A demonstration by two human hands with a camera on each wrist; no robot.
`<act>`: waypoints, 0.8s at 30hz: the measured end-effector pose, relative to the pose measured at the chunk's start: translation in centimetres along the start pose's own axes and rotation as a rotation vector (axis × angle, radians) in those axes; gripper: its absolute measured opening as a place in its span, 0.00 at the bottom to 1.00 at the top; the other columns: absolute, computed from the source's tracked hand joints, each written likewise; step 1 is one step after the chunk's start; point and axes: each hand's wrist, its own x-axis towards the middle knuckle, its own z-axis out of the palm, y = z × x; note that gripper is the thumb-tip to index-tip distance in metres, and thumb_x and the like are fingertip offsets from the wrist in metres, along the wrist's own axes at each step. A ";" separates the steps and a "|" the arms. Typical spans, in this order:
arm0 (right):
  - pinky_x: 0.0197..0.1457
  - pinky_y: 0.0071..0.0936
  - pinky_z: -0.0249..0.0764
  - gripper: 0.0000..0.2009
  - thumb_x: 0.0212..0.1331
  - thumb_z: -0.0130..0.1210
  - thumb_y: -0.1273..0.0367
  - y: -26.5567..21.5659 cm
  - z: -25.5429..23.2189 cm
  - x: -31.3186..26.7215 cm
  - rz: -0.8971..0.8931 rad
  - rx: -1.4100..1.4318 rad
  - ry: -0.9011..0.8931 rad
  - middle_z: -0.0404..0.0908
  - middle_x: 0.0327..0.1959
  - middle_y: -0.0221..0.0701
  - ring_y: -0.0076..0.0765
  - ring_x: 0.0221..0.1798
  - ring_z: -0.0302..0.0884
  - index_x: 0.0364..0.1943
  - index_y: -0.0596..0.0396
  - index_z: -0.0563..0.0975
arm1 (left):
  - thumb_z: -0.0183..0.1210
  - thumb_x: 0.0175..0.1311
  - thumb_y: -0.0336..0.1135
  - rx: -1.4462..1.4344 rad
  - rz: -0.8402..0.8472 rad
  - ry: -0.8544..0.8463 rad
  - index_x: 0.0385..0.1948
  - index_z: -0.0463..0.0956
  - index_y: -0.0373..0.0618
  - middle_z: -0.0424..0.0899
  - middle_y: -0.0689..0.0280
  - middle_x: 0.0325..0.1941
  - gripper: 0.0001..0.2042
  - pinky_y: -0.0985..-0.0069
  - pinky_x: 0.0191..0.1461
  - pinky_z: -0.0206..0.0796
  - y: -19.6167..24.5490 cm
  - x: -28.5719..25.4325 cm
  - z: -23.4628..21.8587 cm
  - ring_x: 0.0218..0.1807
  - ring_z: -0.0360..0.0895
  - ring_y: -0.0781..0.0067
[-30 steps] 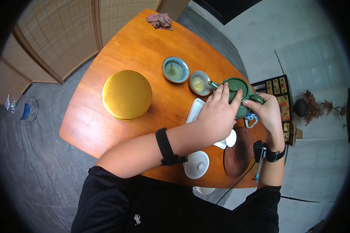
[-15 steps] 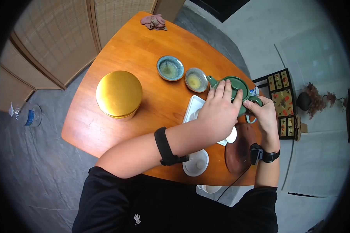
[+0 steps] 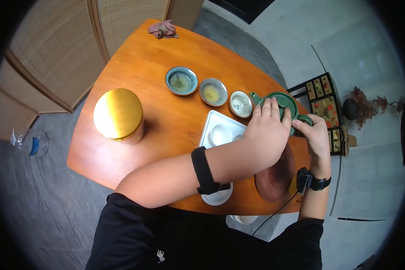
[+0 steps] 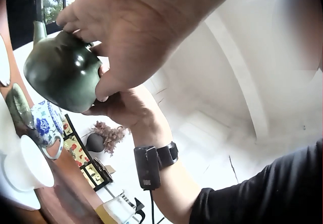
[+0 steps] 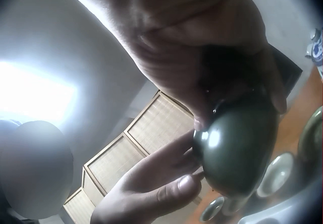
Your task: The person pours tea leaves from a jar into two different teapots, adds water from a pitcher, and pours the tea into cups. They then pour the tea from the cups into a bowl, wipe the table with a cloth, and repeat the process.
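In the head view a green teapot (image 3: 289, 101) is held above the table's right side, its spout at the edge of a pale cup (image 3: 241, 104). My left hand (image 3: 269, 132) lies across the top with its fingers nearly straight; the left wrist view shows its thumb against the side of the teapot (image 4: 63, 75). My right hand (image 3: 317, 135) grips the handle. A grey cup (image 3: 212, 92) and a blue-green cup (image 3: 181, 81) beside the pale one hold yellowish liquid. No stream from the spout is visible.
A gold-lidded canister (image 3: 118, 114) stands left. Under my left forearm are a white tray (image 3: 207, 131) and a white lidded bowl (image 3: 217, 198); a brown board (image 3: 274, 180) lies right. A blue-and-white pitcher (image 4: 45, 125) shows in the left wrist view. A cloth (image 3: 163, 29) lies at the far edge.
Both hands and the teapot have moved right, the spout shifting from beside the grey cup to the pale cup, which has come into sight. The head view has shifted, moving the table items leftward.
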 end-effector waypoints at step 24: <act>0.28 0.22 0.70 0.12 0.52 0.74 0.69 0.4 -0.4 1.8 -0.007 -0.423 0.003 0.82 0.20 0.28 0.17 0.25 0.74 0.25 0.64 0.83 | 0.63 0.66 0.42 -0.276 -0.071 -0.272 0.75 0.49 0.30 0.56 0.25 0.73 0.43 0.58 0.82 0.49 -1.1 0.6 1.9 0.79 0.51 0.31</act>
